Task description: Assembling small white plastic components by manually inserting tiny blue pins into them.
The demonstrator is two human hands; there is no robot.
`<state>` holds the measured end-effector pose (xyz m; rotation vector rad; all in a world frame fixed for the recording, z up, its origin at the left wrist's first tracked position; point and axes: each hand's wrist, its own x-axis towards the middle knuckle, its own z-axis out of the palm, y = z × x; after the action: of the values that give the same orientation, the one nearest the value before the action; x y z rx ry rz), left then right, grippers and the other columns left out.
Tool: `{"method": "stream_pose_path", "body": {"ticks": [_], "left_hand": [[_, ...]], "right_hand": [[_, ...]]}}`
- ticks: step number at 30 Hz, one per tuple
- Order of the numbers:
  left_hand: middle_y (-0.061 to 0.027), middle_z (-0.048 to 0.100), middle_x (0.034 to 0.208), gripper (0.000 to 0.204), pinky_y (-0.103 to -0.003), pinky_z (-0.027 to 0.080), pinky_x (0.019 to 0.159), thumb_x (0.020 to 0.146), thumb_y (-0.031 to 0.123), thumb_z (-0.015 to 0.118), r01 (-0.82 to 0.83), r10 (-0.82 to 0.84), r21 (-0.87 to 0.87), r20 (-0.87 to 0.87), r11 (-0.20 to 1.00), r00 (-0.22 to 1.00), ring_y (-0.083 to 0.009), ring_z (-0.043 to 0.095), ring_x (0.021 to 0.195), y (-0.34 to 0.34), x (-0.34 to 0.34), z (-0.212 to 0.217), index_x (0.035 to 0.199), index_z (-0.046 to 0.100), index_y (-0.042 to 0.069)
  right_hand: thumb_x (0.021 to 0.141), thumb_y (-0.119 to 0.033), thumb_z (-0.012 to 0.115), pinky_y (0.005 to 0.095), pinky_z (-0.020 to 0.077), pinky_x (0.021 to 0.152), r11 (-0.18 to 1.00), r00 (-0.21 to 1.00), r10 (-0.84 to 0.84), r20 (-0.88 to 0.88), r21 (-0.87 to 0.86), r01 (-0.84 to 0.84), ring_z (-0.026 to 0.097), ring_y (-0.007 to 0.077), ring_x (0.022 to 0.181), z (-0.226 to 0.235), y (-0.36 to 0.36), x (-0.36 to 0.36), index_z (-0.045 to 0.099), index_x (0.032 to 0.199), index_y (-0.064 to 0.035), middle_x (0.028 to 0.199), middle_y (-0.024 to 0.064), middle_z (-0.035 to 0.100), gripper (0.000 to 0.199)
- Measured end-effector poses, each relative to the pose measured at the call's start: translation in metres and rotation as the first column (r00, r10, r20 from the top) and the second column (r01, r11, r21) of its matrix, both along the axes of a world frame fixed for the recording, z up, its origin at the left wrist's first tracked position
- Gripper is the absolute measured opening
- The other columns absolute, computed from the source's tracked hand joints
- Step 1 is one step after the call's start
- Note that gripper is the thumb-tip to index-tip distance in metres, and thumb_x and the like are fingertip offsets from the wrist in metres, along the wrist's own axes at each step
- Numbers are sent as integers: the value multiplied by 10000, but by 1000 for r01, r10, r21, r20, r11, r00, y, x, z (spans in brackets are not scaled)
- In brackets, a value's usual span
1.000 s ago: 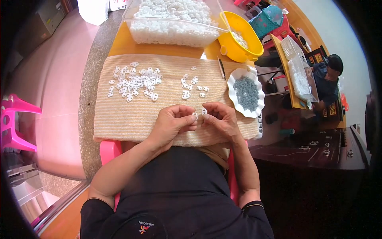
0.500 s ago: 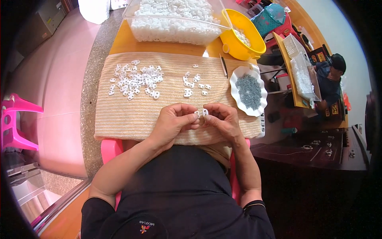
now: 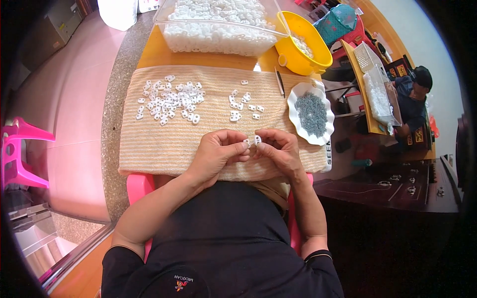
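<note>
Over the near part of a striped beige towel (image 3: 164,141), both my hands are close together with fingertips nearly meeting. My left hand (image 3: 223,148) pinches a small white plastic piece (image 3: 246,142) between thumb and forefinger, mostly covered by the fingertips. Between the thumb and fingers of my right hand (image 3: 279,149) is another white two-holed plastic piece (image 3: 257,140), held upright. A narrow gap separates the two pieces. Beyond them lies a loose group of similar white pieces (image 3: 240,106), and a larger pile (image 3: 174,102) spreads out to the left.
A scalloped white dish (image 3: 325,136) of tiny grey parts stands right. A slim dark pen-like tool (image 3: 280,83) lies behind it. At the back are a clear bin (image 3: 223,27) full of white pieces and a yellow basin (image 3: 318,62). Another person (image 3: 415,94) sits far right.
</note>
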<state>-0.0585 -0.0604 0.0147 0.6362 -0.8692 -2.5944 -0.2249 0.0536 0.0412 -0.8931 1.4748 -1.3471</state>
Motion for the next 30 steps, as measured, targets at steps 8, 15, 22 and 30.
{"method": "stream_pose_path", "body": {"ticks": [8, 15, 22, 30], "left_hand": [[-74, 658, 889, 147, -267, 572, 725, 866, 37, 652, 0, 0, -3, 2, 1000, 1000, -128, 647, 781, 0, 0, 0, 1001, 614, -5], [-76, 658, 895, 149, -267, 572, 721, 866, 39, 653, 9, -9, -7, -7, 1000, 1000, -128, 646, 781, 0, 0, 1, 1002, 614, -7], [-77, 659, 904, 150, -266, 573, 729, 865, 39, 654, 10, -10, -4, -9, 1000, 1000, -127, 645, 790, 0, -1, 0, 1001, 617, -8], [-81, 660, 900, 148, -258, 574, 719, 866, 37, 653, 17, -17, -7, -17, 1000, 1000, -126, 645, 788, 0, 0, 1, 1002, 617, -9]], "right_hand": [[875, -19, 642, 281, 547, 691, 1000, 1000, 19, -13, -6, -19, 644, 156, 746, -3, 0, -2, 597, 1137, 57, 920, 101, 664, 277], [876, -20, 639, 281, 549, 686, 1000, 1000, 15, -18, 0, -15, 644, 153, 745, -3, 0, -2, 601, 1137, 56, 920, 97, 663, 274], [876, -14, 637, 283, 559, 686, 1000, 1000, 8, 4, 1, -8, 647, 155, 754, -1, 0, -1, 600, 1139, 56, 938, 98, 663, 275], [873, 3, 632, 287, 563, 690, 1000, 1000, 28, 7, 1, -28, 656, 166, 792, 2, -1, 3, 600, 1137, 63, 958, 119, 668, 273]]}}
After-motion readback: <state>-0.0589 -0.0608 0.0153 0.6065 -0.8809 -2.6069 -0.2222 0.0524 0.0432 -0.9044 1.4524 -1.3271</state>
